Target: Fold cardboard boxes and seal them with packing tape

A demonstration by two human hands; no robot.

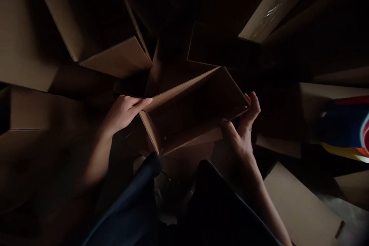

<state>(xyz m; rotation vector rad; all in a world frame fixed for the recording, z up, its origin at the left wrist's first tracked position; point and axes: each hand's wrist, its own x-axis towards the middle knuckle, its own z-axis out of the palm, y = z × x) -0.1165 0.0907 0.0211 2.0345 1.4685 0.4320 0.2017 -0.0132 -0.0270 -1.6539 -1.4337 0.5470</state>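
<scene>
In dim light I hold an open brown cardboard box (190, 111) in front of me, its opening facing up and nothing visible inside. My left hand (122, 113) presses the box's left end, fingers together with the forefinger stretched along the upper edge. My right hand (243, 127) grips the box's right corner, fingers wrapped round the far side and thumb on the near side. My dark trouser legs (173, 207) show below the box.
Many cardboard boxes crowd around: a large one (115, 57) at upper left, a taped one (268, 11) at upper right, a flat one (300, 203) at lower right. A colourful object (348, 130) lies in a box at the right edge.
</scene>
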